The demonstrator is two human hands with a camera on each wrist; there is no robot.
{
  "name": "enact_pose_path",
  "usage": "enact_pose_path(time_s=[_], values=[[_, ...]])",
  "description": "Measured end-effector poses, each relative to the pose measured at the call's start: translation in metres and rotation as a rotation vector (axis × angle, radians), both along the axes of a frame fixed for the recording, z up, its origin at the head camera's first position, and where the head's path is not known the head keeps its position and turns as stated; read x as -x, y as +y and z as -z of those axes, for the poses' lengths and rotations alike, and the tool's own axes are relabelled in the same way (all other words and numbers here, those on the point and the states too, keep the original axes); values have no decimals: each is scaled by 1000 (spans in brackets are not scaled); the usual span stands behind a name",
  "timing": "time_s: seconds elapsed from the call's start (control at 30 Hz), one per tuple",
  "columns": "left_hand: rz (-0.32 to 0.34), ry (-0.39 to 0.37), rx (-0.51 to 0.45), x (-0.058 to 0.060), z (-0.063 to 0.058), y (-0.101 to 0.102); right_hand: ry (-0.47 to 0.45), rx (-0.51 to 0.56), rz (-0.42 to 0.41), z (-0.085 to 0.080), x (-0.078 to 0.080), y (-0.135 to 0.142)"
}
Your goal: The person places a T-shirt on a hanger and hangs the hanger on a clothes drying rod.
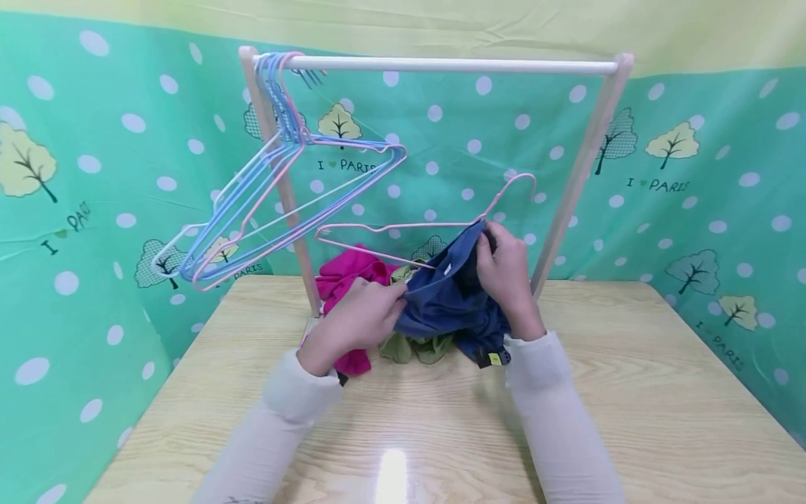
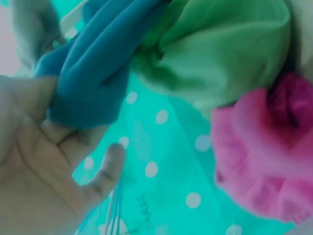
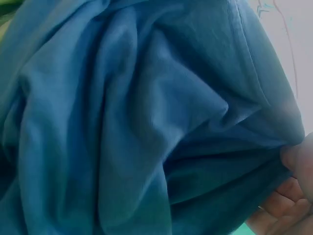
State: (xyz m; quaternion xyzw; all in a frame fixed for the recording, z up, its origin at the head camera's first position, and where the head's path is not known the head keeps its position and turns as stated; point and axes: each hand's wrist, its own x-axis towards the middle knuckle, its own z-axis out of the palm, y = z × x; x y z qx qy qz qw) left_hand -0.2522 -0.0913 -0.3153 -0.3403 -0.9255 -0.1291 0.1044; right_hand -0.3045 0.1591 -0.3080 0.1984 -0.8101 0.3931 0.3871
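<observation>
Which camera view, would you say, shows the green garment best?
The left wrist view: the green garment appears large there, mostly uncovered. The head view shows only parts around the blue garment; the right wrist view, perhaps a sliver at upper left.

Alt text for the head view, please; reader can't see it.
A person's left hand and right hand hold a blue garment, which partly covers a pink hanger, over a wooden table. Magenta cloth and green cloth bunch behind; blue, white and pink hangers hang at the left of a white rail.
</observation>
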Motion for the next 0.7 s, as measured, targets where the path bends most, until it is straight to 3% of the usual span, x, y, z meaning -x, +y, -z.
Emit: enact_pose_path(time_s=[0.13,0.27,0.53,0.7], values=[[12,-44,-28,-2,-9,-12,13,3,0,1,2,1],[25,-19,-53,-5,-15,-18,13,4,14,0,1,4],[72,33,-281,-5,-22,-33,45,-21,68,-2,0,8],[105,-83,-351,-9,-31,-45,68,-31,90,0,2,8]])
